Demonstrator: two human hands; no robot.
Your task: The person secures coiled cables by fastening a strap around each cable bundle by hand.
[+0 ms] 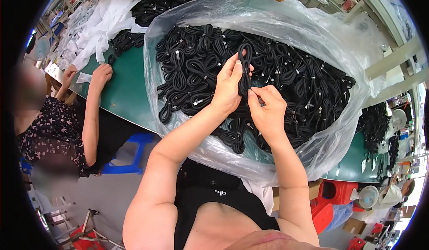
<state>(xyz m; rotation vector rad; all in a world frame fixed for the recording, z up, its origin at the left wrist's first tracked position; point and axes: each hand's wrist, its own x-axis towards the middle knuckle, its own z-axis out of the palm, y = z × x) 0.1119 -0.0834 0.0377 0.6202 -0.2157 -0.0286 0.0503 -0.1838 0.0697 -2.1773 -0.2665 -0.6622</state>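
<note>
Wrapped in my left hand (229,84) is a coiled black cable (244,67), held upright with its loop at the top. My right hand (268,107) pinches at the lower end of this same bundle, thumb and forefinger together; exactly what part lies between the fingertips is too small to tell. Both hands are above a large clear plastic bag (199,138) spread wide on the table. Inside the bag lies a heap of similar coiled black cables (308,89), several showing silver connector ends.
A co-worker at the left handles a small black bundle at the green table (129,99). White plastic bags (100,31) and more black cables (167,0) lie at the back left. A blue stool (129,154) stands below the table, and a pale metal frame (397,62) rises at the right.
</note>
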